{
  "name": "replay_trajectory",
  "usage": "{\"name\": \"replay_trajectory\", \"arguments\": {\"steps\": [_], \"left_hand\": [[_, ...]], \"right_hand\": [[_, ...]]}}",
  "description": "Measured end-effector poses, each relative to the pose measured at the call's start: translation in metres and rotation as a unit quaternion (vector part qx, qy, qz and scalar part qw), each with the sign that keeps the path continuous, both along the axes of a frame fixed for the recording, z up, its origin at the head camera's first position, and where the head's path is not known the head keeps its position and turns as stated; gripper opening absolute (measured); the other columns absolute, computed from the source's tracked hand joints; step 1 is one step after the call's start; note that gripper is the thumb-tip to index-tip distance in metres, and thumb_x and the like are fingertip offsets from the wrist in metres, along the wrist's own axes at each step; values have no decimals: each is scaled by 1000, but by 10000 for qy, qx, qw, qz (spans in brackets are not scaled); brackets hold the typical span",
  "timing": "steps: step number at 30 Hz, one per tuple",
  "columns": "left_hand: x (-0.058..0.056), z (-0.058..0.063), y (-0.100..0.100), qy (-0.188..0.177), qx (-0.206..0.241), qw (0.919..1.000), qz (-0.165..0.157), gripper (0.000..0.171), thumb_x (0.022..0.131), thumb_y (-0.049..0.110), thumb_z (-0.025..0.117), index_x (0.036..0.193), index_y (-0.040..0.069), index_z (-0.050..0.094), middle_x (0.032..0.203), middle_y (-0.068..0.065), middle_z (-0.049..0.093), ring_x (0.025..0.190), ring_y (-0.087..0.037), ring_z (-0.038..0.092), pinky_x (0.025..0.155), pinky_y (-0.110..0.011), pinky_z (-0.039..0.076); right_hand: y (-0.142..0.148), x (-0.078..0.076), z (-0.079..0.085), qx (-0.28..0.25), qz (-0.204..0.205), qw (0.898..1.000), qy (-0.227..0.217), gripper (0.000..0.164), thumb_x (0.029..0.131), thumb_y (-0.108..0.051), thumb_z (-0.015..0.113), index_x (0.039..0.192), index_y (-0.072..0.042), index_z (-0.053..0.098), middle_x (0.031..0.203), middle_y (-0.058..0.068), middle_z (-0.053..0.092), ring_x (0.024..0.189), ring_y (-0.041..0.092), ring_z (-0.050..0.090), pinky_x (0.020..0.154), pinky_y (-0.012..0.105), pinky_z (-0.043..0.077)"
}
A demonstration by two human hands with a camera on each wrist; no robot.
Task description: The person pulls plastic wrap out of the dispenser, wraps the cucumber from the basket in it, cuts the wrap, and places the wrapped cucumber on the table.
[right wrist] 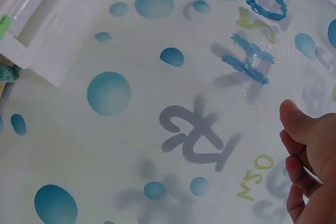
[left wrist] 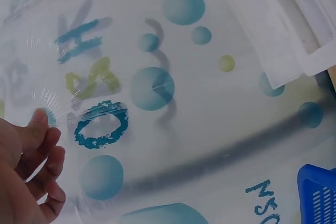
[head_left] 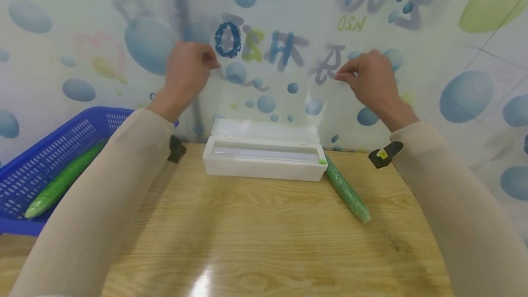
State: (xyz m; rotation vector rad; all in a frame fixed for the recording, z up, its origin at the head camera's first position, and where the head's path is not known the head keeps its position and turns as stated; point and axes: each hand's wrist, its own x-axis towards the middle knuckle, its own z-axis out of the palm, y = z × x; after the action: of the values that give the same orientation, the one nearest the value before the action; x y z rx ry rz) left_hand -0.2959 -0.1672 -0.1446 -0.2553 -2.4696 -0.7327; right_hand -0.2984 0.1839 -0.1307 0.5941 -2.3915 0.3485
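Up in front of the patterned wall, my left hand (head_left: 187, 68) pinches clear plastic film (left wrist: 51, 99) between thumb and forefinger. Fine creases fan out from those fingertips in the left wrist view. My right hand (head_left: 371, 79), raised at about the same height, holds thumb and forefinger together at the film's other side; the film there is barely visible. Below and between the hands, a white film dispenser box (head_left: 264, 170) stands on the table with its clear lid raised. A cucumber (head_left: 348, 192) that looks film-wrapped lies at the box's right end.
At the left stands a blue perforated basket (head_left: 20, 227) with a green cucumber (head_left: 66, 182) in it, partly hidden by my left sleeve. The wooden table (head_left: 255, 233) meets the wall (head_left: 280, 100) just behind the box. A green slider (head_left: 322, 161) sits at the box's right end.
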Motion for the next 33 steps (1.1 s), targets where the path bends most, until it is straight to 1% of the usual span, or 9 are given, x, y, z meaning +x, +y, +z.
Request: {"name": "replay_trajectory", "arguments": {"steps": [5,10,13,16,20,23,27,29,33], "left_hand": [[4,5,1,113,127,9999,-12,19,96,15,60,103,0,69,102,-14,67,92,-28,58,82,-38,46],[14,9,0,206,265,9993,-140,17,95,14,60,101,0,69,100,-14,67,89,-26,57,80,-36,46],[24,9,-2,340,201,9987,-312,16,94,13,62,99,0,69,97,-14,67,85,-26,56,77,-36,44],[41,6,-5,336,276,9973,-584,13,93,11,63,98,0,68,96,-13,67,84,-26,55,76,-37,42],[68,-4,-11,418,343,9939,-966,8,92,8,63,95,2,68,91,-11,68,83,-23,58,76,-37,44],[86,-15,-17,636,199,9922,-1057,6,90,7,65,90,5,71,86,-7,70,77,-19,59,70,-31,43],[108,-31,-24,901,-7,9878,-1272,6,86,6,71,87,10,73,80,0,69,65,-14,51,60,-22,37],[119,-40,-27,1068,-83,9827,-1510,9,83,4,73,88,12,74,79,3,69,62,-12,48,58,-20,36],[139,-63,-30,1329,-57,9711,-1981,22,75,-3,77,90,13,75,78,8,66,62,-7,47,56,-17,36]], "right_hand": [[3,7,3,-74,-62,9999,63,17,87,-14,72,94,0,75,87,17,70,79,32,54,82,45,37],[7,17,4,-82,-36,9996,274,17,87,-16,71,94,-1,76,86,16,70,80,31,52,80,46,36],[9,28,1,-81,-18,9993,371,17,87,-17,71,94,-2,76,86,15,70,79,29,50,77,44,35],[12,42,-4,-69,5,9990,446,16,86,-16,72,94,-2,76,85,14,70,80,29,49,73,43,34],[14,63,-13,-15,219,9973,702,12,82,-13,76,90,-4,76,80,13,68,82,29,51,64,41,35],[18,77,-24,29,485,9937,1011,12,78,-10,79,88,-7,76,80,10,68,83,28,54,56,35,34],[23,97,-42,-69,836,9879,1303,17,73,-9,82,88,-10,76,82,7,70,83,25,60,49,27,33],[27,108,-53,-97,945,9858,1384,14,79,-21,79,88,-11,76,82,5,70,81,23,61,46,24,32],[33,130,-75,-143,1081,9846,1365,39,90,-47,60,89,-12,76,79,1,69,74,16,59,48,20,35]]}}
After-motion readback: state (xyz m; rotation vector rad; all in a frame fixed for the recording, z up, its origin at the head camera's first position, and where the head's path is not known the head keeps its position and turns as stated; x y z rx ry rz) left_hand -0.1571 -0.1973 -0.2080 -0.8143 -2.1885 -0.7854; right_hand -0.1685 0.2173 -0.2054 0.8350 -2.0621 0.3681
